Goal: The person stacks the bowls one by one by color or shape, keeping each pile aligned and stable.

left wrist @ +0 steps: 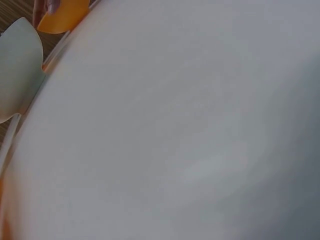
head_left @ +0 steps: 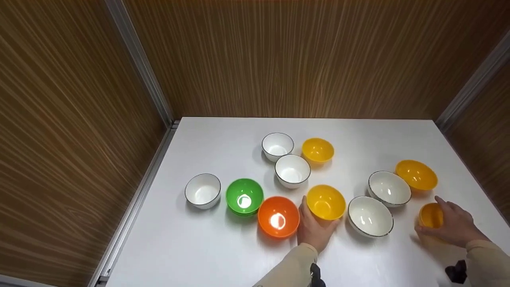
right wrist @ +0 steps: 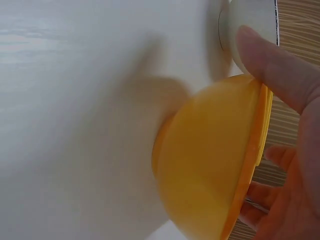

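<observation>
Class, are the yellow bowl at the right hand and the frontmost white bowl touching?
Apart. The head view shows a strip of white table between the yellow bowl at the right hand and the frontmost white bowl.

On the near side of the orange bowl (head_left: 279, 217), the left sleeve (head_left: 291, 266) was long, plain and pale cream, ending at the wrist of the bare left grip (head_left: 314, 229); a small, knobbly black fitting (head_left: 315, 274) sat along its edge; well to the right of the bowl, the right sleeve (head_left: 489, 261) matched it in colour, stopping at the bare right grip (head_left: 456, 223); a lumpy, angular black piece (head_left: 456, 272) showed on its bowl-facing side.
</observation>
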The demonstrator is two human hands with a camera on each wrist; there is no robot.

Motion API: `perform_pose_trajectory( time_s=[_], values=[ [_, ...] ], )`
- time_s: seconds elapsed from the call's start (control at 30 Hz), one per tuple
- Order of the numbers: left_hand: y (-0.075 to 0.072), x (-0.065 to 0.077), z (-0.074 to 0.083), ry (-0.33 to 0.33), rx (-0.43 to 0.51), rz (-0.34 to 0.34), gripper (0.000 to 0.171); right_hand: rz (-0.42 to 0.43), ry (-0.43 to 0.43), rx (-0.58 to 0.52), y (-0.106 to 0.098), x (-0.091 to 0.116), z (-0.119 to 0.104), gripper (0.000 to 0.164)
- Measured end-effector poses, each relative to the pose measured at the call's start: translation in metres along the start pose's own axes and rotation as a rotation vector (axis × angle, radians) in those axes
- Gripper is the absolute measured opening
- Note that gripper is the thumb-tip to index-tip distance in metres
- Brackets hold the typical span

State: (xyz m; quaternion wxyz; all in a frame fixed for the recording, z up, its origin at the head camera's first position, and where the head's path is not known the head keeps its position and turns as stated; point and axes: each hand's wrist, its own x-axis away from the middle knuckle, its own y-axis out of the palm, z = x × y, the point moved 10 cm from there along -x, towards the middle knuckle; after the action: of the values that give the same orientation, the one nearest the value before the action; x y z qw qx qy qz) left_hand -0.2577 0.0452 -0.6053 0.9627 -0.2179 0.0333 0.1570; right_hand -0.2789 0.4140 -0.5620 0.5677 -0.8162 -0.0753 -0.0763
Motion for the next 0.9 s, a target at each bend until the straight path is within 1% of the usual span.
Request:
perform_pose_trajectory(
  time_s=[0.27, 0.4, 0.57, 0.7, 0.77, 0.9],
  values=[
    [-0.0018, -0.0004, 0.0020, 0.000, 0.002, 0.007, 0.114, -0.017, 0.016, -0.003, 0.0008, 0.0008, 0.0000, 0.116],
    [-0.0018, -0.0012, 0.0011, -0.004, -0.001, 0.008, 0.114, -0.013, 0.018, -0.013, 0.0026, -0.0004, -0.0004, 0.116],
    [-0.0006, -0.0012, -0.0004, -0.010, -0.013, -0.004, 0.114, -0.014, 0.005, -0.009, 0.0031, 0.0001, -0.0001, 0.114],
    [0.0004, -0.0009, 0.0005, 0.001, -0.014, -0.010, 0.114, -0.006, -0.010, -0.003, 0.0008, 0.0016, -0.0015, 0.111],
    [0.0003, -0.0005, 0.0008, 0.003, -0.017, -0.008, 0.115, -0.001, -0.005, -0.004, -0.0008, 0.0021, -0.0017, 0.112],
    [0.0000, 0.0002, 0.0016, 0.003, -0.017, -0.007, 0.115, -0.006, 0.037, -0.015, -0.0043, 0.0029, 0.0008, 0.115]
  ],
)
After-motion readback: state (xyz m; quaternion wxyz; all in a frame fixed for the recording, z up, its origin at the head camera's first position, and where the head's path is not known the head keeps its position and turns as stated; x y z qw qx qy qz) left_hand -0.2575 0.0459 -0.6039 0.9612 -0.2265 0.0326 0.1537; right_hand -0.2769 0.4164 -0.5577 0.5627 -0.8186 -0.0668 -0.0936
